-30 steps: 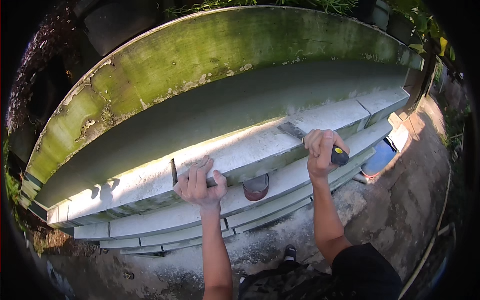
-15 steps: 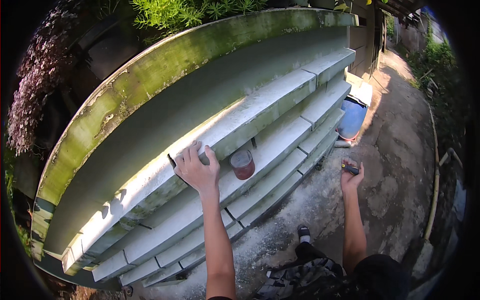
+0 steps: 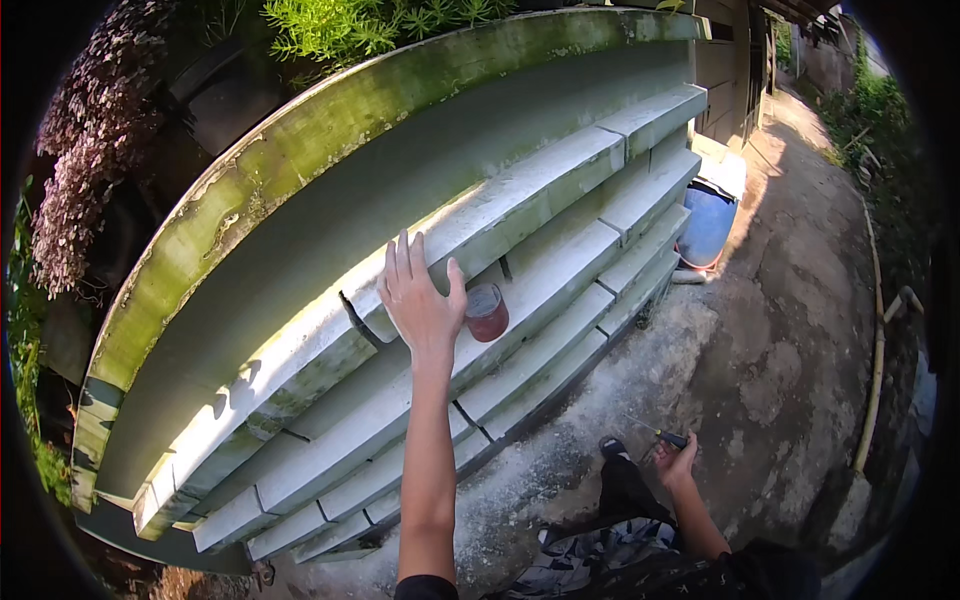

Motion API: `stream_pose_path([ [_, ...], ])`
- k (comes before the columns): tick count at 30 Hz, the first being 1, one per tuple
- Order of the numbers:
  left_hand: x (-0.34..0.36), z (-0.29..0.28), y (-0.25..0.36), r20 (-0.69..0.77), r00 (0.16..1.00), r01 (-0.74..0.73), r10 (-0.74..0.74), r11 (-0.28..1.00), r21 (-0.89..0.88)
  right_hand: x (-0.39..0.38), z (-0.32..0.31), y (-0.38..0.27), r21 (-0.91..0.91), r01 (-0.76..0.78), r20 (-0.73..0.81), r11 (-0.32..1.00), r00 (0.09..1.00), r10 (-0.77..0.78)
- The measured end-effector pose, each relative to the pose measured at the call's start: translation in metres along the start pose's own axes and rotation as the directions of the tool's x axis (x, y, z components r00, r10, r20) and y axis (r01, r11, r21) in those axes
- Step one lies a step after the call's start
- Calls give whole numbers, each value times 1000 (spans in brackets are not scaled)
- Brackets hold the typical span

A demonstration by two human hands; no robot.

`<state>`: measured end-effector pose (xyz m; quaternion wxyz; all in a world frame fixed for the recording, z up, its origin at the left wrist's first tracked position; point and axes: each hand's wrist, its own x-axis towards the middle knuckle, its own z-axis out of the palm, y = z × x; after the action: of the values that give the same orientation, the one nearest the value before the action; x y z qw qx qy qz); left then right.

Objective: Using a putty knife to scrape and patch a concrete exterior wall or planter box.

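My left hand reaches out with fingers spread over the sunlit top ledge of a white stepped wall. It holds nothing; whether the fingertips touch the ledge is hard to tell. Beside it, a dark gap splits the ledge. A reddish-brown can with a greyish top stands on the step below, just right of that hand. Lower down at the right, my right hand is closed round a screwdriver. Its handle is dark with a yellow part, and its thin shaft points up and left.
A mossy green curved rim arches above the steps, with green plants behind it. At the right end stands a blue barrel. A concrete path runs along the right, bordered by a pole. My foot is below.
My left hand has shifted right and upward, its fingers straighter, uncovering the gap. My right hand has come down and inward, turning the screwdriver so its shaft shows.
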<state>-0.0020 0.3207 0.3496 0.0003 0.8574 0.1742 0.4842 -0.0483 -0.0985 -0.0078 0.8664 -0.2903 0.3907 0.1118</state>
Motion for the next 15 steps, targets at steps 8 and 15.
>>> stream_pose_path([
  [8, 42, 54, 66, 194, 911, -297, 364, 905, -304, 22, 112, -21, -118, 109, 383, 987, 922, -56],
  [15, 33, 32, 40, 381, 923, -90, 58, 994, 66, 43, 168, -104, -338, 121, 590, 933, 800, 110],
])
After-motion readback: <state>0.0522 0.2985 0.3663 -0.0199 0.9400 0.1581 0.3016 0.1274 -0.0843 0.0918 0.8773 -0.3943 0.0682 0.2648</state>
